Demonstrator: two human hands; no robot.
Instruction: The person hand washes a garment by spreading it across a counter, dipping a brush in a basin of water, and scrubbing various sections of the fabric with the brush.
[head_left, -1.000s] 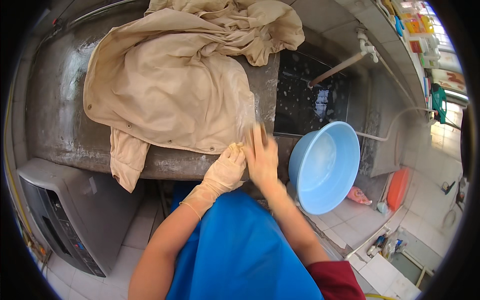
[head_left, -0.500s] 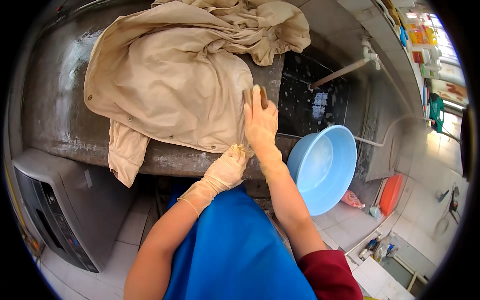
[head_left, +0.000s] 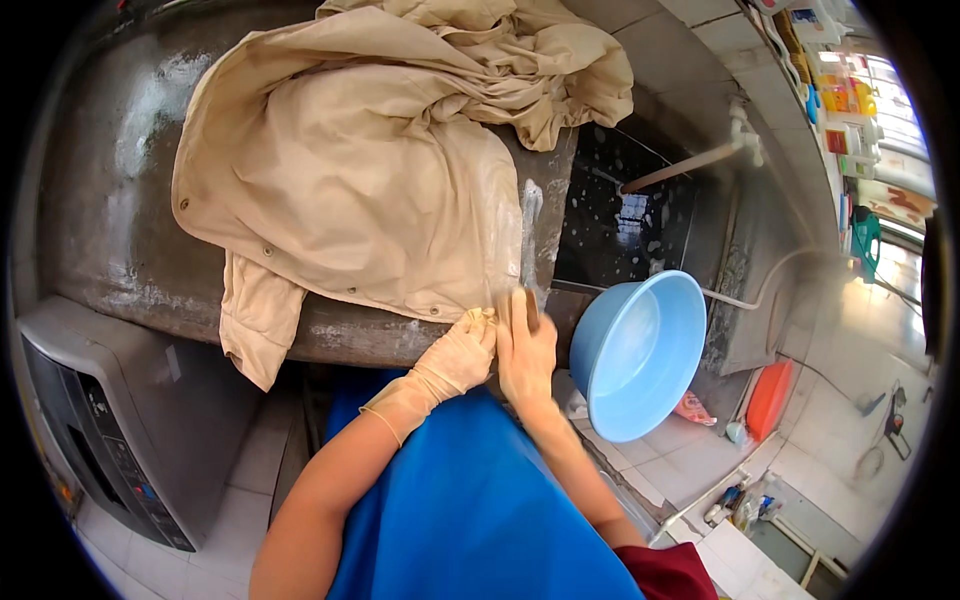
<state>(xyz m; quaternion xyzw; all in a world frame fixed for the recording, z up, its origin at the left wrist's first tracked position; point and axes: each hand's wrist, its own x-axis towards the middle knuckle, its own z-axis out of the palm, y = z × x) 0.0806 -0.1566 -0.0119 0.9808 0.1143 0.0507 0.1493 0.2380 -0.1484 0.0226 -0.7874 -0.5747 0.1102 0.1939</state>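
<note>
A beige garment (head_left: 370, 180) with snap buttons along its hem lies spread and partly bunched on a dark, wet slab (head_left: 95, 215). One sleeve hangs over the near edge. My gloved left hand (head_left: 450, 357) is closed on the garment's near right corner. Right beside it, my right hand (head_left: 526, 360), also gloved, grips a brown scrubbing brush (head_left: 532, 311) against the garment's right edge. Motion blurs the brush, and the fingers cover much of it. Whitish suds (head_left: 531, 205) streak the slab along that edge.
A light blue basin (head_left: 592, 345) stands tilted to the right of my hands. Behind it, a dark water-filled trough (head_left: 590, 240) sits below a pipe and tap (head_left: 741, 130). On the left floor stands a grey appliance (head_left: 150, 400); at far right, an orange-red basin (head_left: 768, 400).
My right hand has drawn the brush toward me along the garment's right edge, down beside my left hand. My left hand keeps its hold on the corner. The whole view has shifted slightly.
</note>
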